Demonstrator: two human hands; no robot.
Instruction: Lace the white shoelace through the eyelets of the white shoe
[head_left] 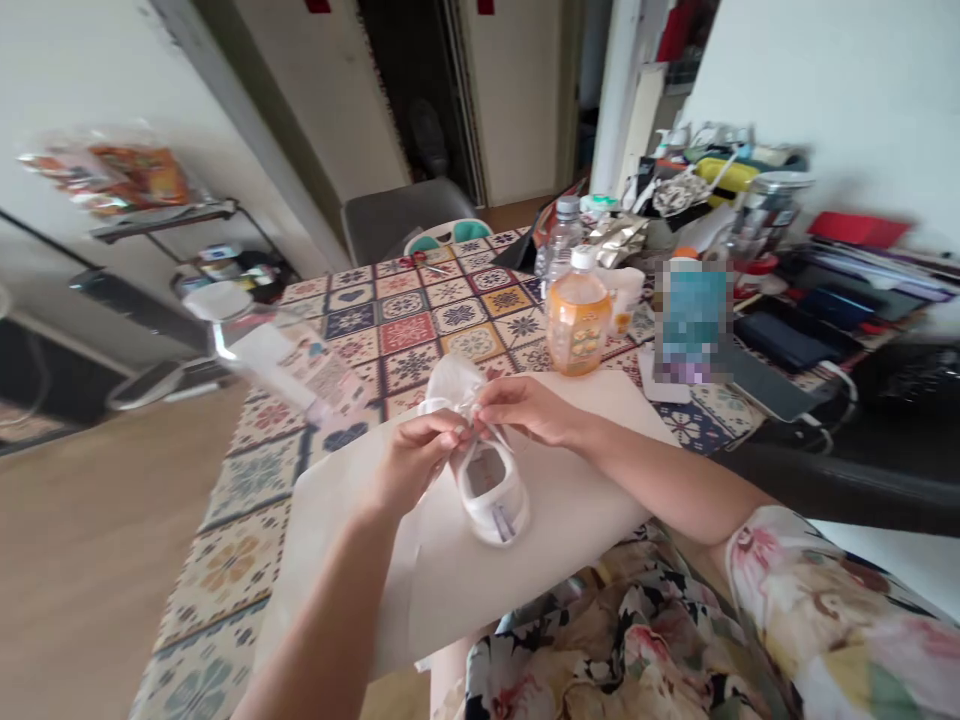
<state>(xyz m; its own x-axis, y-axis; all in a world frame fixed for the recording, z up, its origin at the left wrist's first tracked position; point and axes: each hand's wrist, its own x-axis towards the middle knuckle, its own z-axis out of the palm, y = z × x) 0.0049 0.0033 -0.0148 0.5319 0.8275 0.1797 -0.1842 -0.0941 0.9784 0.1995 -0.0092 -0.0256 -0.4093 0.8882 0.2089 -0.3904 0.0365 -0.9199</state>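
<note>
A small white shoe [516,500] rests on a white sheet [465,590] at the table's near edge, its toe pointing away and its opening toward me. Over the laces, my left hand [409,460] pinches white lace at the left side of the shoe. From the right, my right hand [529,408] has its thumb and finger closed on lace near the same spot. The fingertips of both hands are close together, and the lace between them is partly hidden.
Beyond the sheet, an orange-labelled bottle [579,315] stands on the patterned tablecloth [405,335], with a clear bottle [562,240] behind it. Clear packaging [322,375] lies at left. Phones, papers and jars crowd the right side. A grey chair [405,220] is behind the table.
</note>
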